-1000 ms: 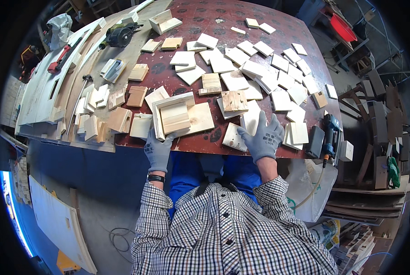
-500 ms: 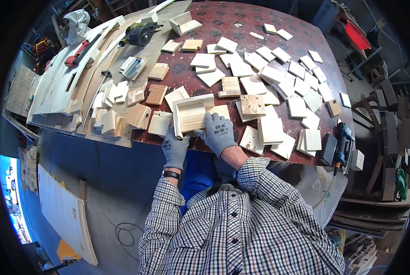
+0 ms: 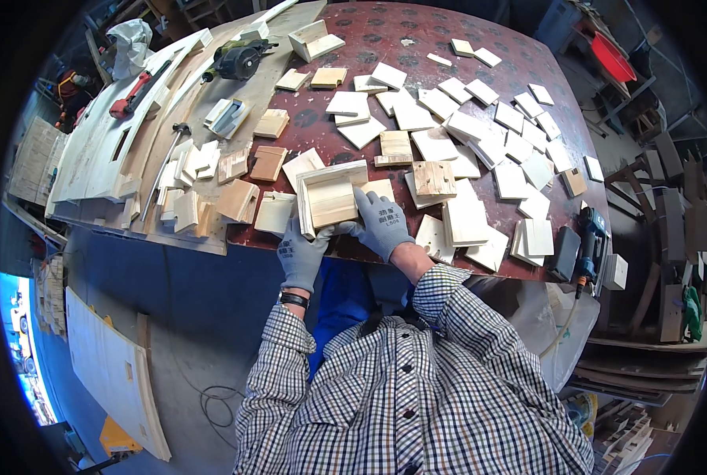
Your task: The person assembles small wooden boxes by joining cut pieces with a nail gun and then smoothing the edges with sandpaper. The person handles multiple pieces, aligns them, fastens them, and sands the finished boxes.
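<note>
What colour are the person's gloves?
Grey, on both the left hand and the right hand; the head view shows them best.

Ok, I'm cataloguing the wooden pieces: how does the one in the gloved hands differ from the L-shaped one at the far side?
The held piece is close to the person, with the left hand and right hand on it; the L-shaped piece sits far off, untouched.

The held piece shows walls along two sides of a flat panel; the L-shaped piece shows only an upright board meeting a flat one.

Both are pale wood.
</note>
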Available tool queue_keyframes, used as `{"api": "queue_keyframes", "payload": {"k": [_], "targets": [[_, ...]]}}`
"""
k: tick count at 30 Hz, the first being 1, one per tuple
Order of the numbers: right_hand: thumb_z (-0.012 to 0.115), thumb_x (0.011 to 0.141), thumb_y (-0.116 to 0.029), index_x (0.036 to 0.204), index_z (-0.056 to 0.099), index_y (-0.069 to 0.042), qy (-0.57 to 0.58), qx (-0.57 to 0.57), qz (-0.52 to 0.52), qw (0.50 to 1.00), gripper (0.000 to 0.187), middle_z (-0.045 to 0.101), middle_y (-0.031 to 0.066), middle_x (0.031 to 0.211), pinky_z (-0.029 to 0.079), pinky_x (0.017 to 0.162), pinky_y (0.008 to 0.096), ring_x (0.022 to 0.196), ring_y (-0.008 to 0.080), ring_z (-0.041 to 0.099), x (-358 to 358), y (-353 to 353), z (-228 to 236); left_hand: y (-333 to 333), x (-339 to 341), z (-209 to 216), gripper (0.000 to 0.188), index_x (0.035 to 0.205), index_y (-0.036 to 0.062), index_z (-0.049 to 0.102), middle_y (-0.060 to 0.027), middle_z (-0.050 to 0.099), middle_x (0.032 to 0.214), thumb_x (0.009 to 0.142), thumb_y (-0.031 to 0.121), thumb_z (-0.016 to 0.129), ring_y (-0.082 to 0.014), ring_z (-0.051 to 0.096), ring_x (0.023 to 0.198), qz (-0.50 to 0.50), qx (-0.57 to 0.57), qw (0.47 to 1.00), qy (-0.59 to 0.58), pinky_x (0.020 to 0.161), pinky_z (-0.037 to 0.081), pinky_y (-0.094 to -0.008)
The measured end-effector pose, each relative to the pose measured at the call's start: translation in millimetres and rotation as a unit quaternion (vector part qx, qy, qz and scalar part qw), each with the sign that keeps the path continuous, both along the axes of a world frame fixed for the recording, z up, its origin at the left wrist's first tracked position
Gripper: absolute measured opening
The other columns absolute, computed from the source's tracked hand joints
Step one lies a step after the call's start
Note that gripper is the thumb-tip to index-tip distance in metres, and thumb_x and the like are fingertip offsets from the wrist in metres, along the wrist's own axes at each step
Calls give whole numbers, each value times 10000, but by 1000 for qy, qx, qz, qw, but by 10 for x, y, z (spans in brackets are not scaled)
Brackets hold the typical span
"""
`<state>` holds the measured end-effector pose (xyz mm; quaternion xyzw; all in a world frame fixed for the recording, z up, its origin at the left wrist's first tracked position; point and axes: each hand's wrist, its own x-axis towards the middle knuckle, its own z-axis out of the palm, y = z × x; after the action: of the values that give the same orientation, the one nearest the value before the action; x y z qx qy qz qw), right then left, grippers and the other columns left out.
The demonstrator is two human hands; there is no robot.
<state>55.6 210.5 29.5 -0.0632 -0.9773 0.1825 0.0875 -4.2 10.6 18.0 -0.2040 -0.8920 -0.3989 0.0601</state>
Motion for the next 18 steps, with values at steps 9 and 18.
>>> {"api": "queue_keyframes", "payload": {"k": [9, 18], "targets": [[726, 941, -506, 1601, 415, -35, -52, 20, 3, 998, 868, 648, 168, 1229, 540, 924, 509, 1103, 360, 680, 35, -12, 135, 53, -8, 79, 781, 1365, 38, 637, -183, 744, 1164, 860, 594, 850, -401, 733, 1050, 2, 7, 1000, 16, 879, 591, -469], [683, 968, -581, 1616, 400, -21, -24, -64, 26, 997, 902, 651, 202, 1277, 526, 939, 516, 1124, 392, 671, 80, 55, 163, 12, -58, -66, 770, 1374, 50, 629, -184, 738, 1174, 873, 599, 828, -416, 730, 1047, 3, -24, 999, 45, 863, 594, -482]]}}
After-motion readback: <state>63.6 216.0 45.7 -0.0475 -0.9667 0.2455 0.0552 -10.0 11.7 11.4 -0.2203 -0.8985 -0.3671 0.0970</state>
